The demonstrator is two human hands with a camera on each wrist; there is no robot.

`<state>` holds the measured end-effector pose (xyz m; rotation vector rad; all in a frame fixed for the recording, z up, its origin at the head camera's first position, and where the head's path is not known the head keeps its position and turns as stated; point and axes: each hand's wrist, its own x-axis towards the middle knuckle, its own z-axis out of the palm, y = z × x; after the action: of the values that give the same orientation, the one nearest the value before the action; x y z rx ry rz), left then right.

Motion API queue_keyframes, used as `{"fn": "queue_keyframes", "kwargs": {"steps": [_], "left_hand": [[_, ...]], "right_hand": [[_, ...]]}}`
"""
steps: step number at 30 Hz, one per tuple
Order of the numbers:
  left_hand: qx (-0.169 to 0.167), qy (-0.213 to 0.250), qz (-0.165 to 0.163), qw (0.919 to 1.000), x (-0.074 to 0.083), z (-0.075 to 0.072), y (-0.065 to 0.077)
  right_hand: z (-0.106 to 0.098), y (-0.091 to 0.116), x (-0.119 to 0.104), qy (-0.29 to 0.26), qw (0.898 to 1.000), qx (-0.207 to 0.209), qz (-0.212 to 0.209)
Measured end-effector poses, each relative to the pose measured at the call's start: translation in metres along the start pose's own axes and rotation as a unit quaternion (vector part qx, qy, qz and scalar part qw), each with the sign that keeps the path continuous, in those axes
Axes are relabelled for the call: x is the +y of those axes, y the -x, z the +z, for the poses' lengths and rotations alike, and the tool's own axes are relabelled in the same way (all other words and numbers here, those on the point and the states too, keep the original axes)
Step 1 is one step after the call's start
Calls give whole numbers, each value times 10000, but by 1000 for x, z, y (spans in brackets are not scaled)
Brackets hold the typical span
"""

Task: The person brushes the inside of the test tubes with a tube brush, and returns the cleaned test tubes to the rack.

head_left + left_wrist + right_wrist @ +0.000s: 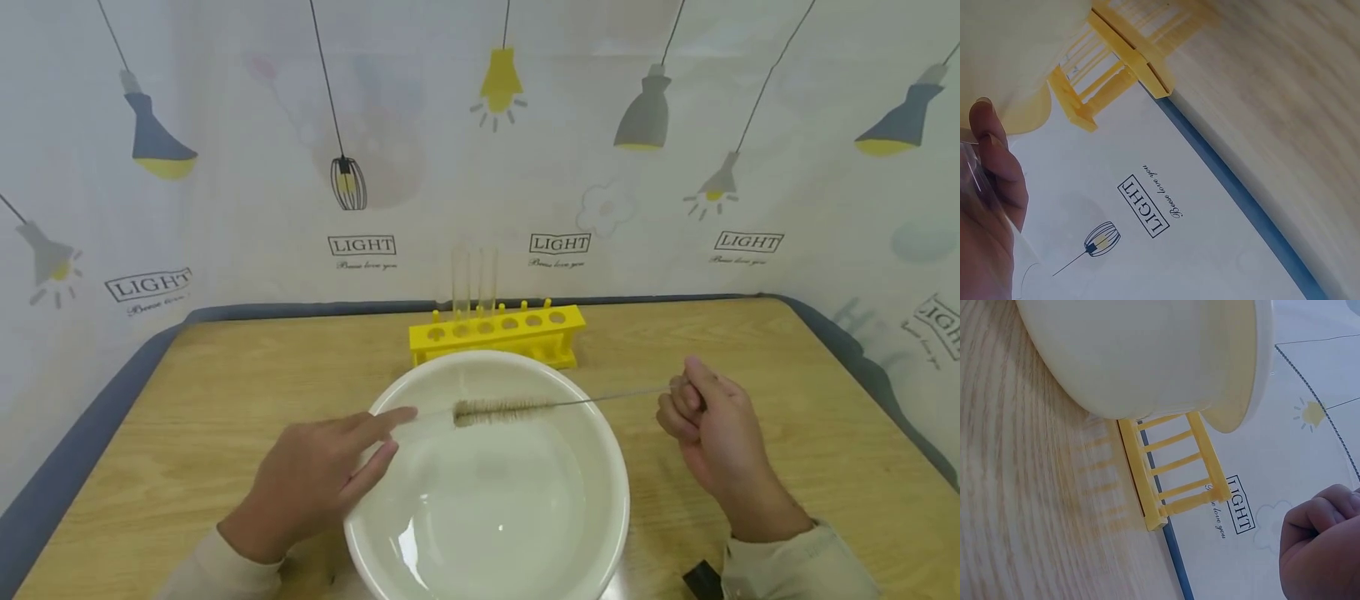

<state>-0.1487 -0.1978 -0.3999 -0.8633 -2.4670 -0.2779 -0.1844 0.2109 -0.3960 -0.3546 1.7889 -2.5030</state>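
My left hand (318,467) is over the left rim of a white basin (617,500) and holds a clear test tube (431,416), faint to see, lying nearly level. The bristles of a test tube brush (502,409) line up with the tube's right end, above the basin. To the right of the basin, my right hand (716,425) grips the brush's thin wire handle with curled fingers. That hand (1322,540) also shows at the right wrist view's edge, knuckles bent. In the left wrist view, only part of the left hand (997,169) appears.
Behind the basin stands a yellow test tube rack (495,332) with two clear tubes (487,283) upright in it. Water lies in the basin. A small black object (703,578) is by the right sleeve. A printed curtain (450,167) hangs behind the wooden table (247,367).
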Motion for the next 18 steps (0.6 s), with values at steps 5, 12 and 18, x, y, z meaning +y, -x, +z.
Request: {"fn": "queue_keyframes", "kwargs": {"steps": [5, 12, 18], "left_hand": [[170, 16, 22, 9999, 1, 2, 1], [191, 3, 16, 9998, 3, 3, 2], [319, -10, 76, 9995, 2, 2, 0]], "right_hand": [[0, 2, 1, -68, 10000, -50, -48], [0, 3, 1, -77, 9998, -142, -153], [0, 1, 1, -86, 9995, -97, -273]]}}
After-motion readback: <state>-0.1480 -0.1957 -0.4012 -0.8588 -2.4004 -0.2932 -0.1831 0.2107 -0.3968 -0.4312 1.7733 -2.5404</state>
